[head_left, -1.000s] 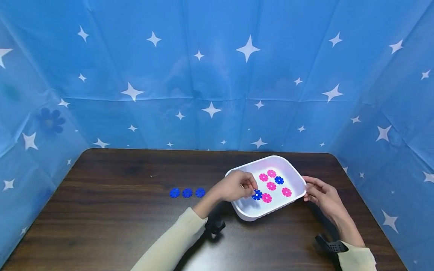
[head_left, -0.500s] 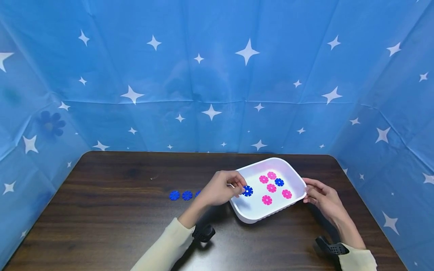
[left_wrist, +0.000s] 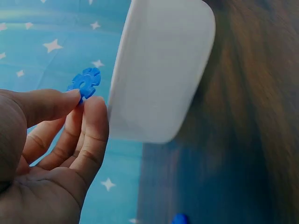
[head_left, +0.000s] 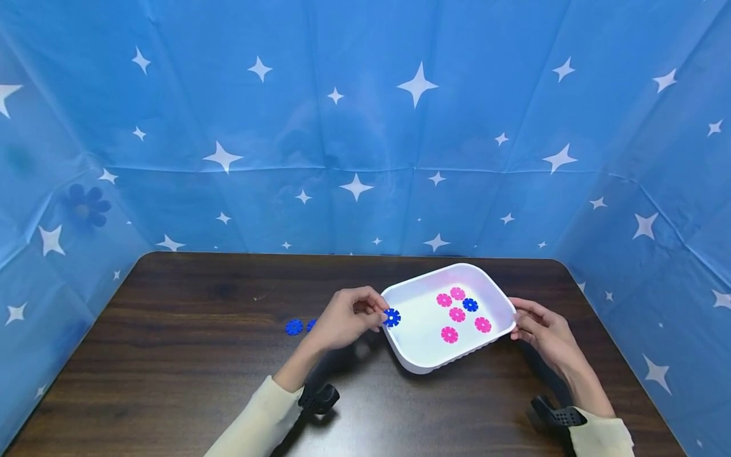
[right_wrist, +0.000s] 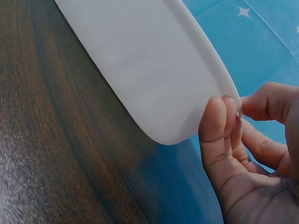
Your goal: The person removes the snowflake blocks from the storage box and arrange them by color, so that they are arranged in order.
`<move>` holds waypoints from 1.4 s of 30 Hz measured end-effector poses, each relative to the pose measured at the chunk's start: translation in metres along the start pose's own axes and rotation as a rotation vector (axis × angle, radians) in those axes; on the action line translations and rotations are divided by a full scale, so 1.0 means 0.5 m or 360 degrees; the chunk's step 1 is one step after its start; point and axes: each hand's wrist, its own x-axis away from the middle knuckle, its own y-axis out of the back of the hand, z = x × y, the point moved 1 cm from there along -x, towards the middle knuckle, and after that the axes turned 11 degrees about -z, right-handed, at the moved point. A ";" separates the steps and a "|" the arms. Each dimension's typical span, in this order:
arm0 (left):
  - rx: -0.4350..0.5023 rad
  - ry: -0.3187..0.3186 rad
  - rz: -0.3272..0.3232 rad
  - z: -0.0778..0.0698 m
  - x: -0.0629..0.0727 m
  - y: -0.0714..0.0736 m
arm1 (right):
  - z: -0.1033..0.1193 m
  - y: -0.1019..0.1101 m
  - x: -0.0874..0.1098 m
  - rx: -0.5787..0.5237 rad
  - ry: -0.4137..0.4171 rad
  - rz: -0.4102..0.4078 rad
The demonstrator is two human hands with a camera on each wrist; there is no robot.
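Observation:
Between thumb and fingertips my left hand (head_left: 349,319) pinches a blue notched plastic disc (head_left: 391,317), held over the left rim of a white tray (head_left: 419,367). The left wrist view shows the same blue disc (left_wrist: 86,83) standing up from the fingertips, with the tray wall (left_wrist: 154,70) beside it. My right hand (head_left: 545,330) grips the tray's right end, thumb and fingers on either side of the rim, plain in the right wrist view at the tray's corner (right_wrist: 205,100). Inside the tray lie several pink notched discs (head_left: 449,334) and one blue disc (head_left: 471,304).
On the dark wooden table (head_left: 188,355), left of the tray, a blue disc (head_left: 294,327) lies beside another blue disc (head_left: 311,325), partly hidden by my left hand. A blue star-patterned cloth (head_left: 354,127) stands along the table's back and sides.
My left hand has moved left with the blue disc, from over the tray's floor to its left rim, covering more of the discs on the table. My right hand stays at the tray.

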 end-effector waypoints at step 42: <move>-0.0227 0.0362 -0.0396 0.126 0.099 0.246 | -0.002 0.001 0.000 -0.0016 -0.0035 0.0012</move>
